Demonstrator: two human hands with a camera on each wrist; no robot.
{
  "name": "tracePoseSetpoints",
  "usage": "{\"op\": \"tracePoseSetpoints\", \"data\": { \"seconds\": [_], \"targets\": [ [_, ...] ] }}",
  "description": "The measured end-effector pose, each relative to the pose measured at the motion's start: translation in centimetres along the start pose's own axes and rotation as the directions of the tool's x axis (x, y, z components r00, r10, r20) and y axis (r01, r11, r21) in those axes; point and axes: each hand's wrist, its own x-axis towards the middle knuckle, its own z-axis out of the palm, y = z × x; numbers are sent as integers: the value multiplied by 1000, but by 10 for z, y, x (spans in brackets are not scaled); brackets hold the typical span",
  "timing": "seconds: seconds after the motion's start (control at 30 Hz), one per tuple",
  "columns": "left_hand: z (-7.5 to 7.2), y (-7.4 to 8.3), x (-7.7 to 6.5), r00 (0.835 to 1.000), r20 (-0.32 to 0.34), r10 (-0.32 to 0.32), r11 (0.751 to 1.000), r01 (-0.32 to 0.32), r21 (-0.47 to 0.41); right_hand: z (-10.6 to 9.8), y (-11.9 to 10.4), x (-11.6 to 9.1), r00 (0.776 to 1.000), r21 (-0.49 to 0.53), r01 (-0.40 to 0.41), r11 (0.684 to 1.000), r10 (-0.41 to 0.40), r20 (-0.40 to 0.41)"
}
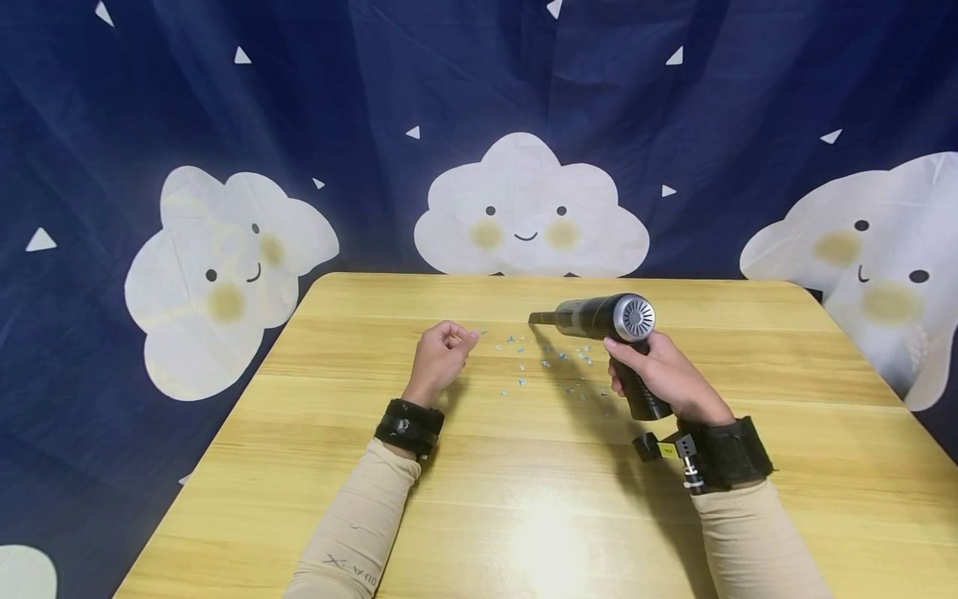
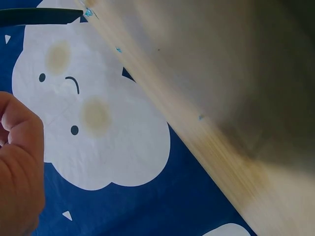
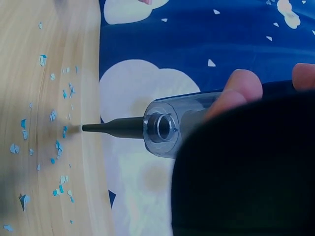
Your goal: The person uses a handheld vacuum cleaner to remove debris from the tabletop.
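Note:
My right hand point(image 1: 662, 374) grips the handle of a black and silver handheld vacuum cleaner point(image 1: 599, 316), thumb up near its round vented back end. The vacuum has a see-through dust cup point(image 3: 170, 125) and a narrow flat nozzle point(image 3: 118, 128), which points left with its tip close over the table. Small light-blue paper scraps point(image 1: 561, 356) lie scattered below the nozzle and between the hands. My left hand point(image 1: 437, 362) hovers left of the scraps, fingers loosely curled, holding nothing. In the left wrist view the nozzle tip point(image 2: 64, 17) shows beside a few scraps.
A light wooden table point(image 1: 314, 499) spans the front. Behind it hangs a dark blue curtain point(image 1: 479, 75) with white smiling clouds. Black straps point(image 1: 410, 426) circle both wrists, and a small camera mount point(image 1: 677, 449) juts from the right one.

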Motion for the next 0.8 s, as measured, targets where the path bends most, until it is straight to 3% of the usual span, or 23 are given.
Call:
{"op": "tracePoseSetpoints", "data": {
  "seconds": [0.8],
  "targets": [
    [0, 1, -3, 999, 31, -25, 1000, 25, -4, 3, 0, 1, 1000, -5, 0, 1000, 0, 3]
  ]
}}
